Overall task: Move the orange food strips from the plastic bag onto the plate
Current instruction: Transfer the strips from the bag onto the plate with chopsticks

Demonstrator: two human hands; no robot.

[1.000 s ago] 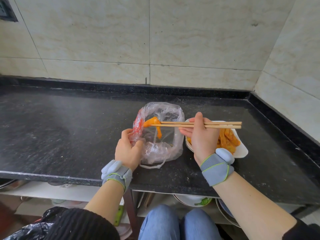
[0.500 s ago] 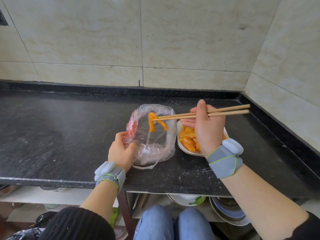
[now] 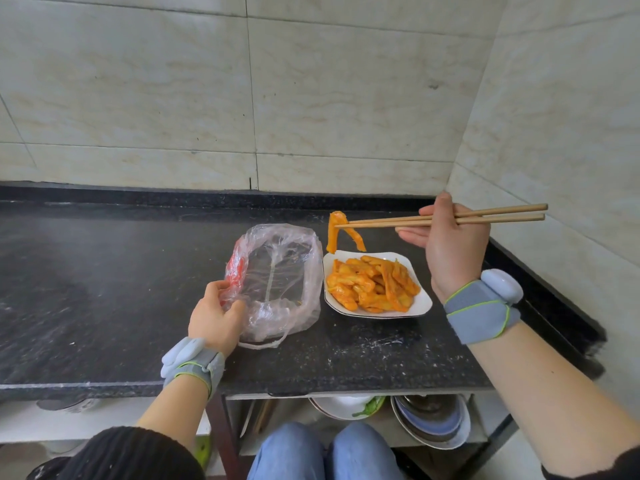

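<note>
Orange food strips already sit in a heap on the white square plate, so by the look of it you're nearly done. Your right hand is clenched round a pair of long wooden chopsticks. Their tips pinch a limp orange strip, which is draped over them w/ both ends hanging. It's in the air just above the plate's far-left corner, not touching the pile & clear of the bag. Your left hand grips the near-left edge of the clear crinkled plastic bag, fingers curled into the film beside its red print. That pins the bag flat on the black speckled stone desk, just left of the plate. The bag looks approx empty, since the dark desk shows straight through it. There's only a faint orange smear near its right side, & I can't tell if that's a small scrap or just sauce. What's left, as I judge it: lower this strip onto the heap & let the tips part, then check the bag's folds for leftovers. The strip looks slippery & floppy, so it could slide off the chopsticks onto the desk if you tilt them.
</note>
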